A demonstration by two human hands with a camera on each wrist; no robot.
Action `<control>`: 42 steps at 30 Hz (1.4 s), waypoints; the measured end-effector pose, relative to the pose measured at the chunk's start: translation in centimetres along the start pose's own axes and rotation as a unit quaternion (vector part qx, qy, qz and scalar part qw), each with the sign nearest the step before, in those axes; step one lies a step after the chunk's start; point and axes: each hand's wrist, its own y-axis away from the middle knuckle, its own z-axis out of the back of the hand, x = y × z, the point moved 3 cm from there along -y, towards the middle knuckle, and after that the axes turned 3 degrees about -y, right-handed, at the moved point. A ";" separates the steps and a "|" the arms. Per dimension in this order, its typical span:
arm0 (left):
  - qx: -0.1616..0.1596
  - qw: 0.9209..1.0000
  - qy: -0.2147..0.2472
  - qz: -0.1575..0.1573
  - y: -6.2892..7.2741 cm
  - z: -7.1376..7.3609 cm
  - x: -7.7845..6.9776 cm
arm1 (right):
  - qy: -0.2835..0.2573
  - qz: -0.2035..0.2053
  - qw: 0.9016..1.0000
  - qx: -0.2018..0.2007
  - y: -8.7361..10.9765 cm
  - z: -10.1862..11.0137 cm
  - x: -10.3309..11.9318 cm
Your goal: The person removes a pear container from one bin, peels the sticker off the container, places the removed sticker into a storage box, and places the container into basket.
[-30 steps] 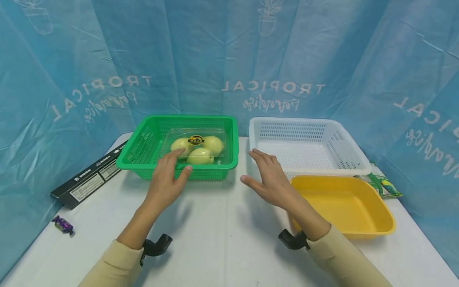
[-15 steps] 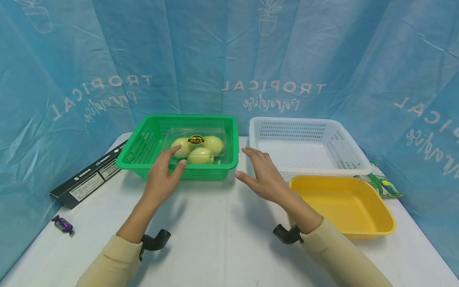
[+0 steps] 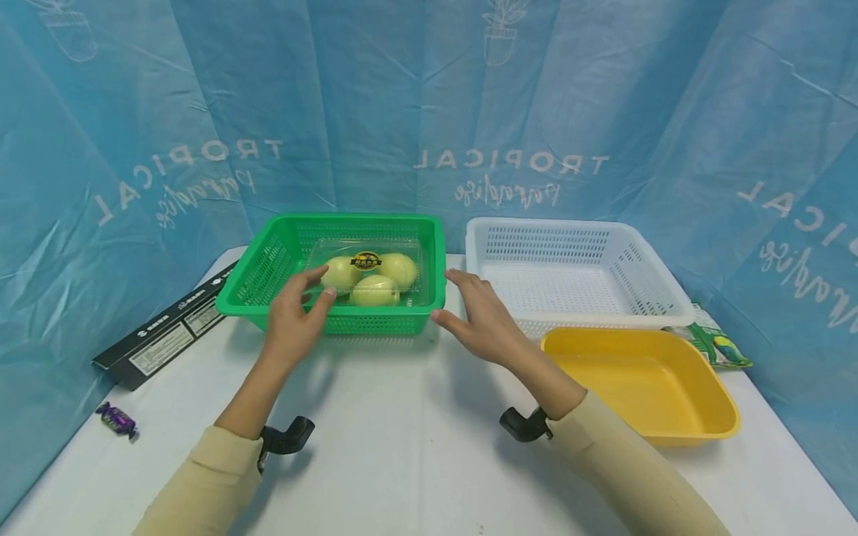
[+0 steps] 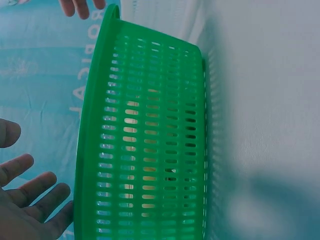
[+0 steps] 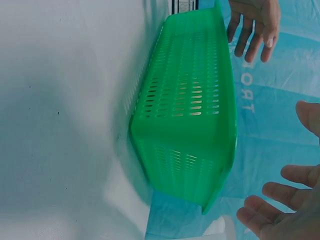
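A green plastic basket stands at the back of the table. Inside it lies a clear plastic box with a black and gold label and three pale green round fruits. At the basket's front left rim is my left hand, fingers spread and relaxed. In the left wrist view its fingers come right up to the rim. My right hand hovers by the right end of the basket, thumb near the front corner. The right wrist view shows its fingers loosely spread, holding nothing, beside the basket.
A white basket stands right of the green one, with a yellow tray in front of it. A green packet lies at the far right. On the left are a long black box and a purple wrapped candy.
Both hands have moved left: the left hand from over the box of fruit to the front left rim, the right hand closer to the green basket's right end. The basket has not moved.
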 end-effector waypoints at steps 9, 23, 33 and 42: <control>-0.004 0.999 0.031 0.025 -1.0 0.3 1.2 | -0.010 -0.001 1.000 0.004 -1.2 -0.6 -0.2; 0.014 0.996 0.052 0.072 -2.4 0.9 2.4 | -0.019 -0.019 1.000 0.014 -2.3 -1.3 -0.6; 0.040 0.994 0.040 0.091 -3.8 1.1 3.7 | -0.031 -0.032 0.999 0.029 -3.0 -1.9 -0.7; 0.046 0.992 0.036 0.116 -4.7 1.4 4.8 | -0.028 -0.040 0.998 0.033 -3.6 -2.5 -0.8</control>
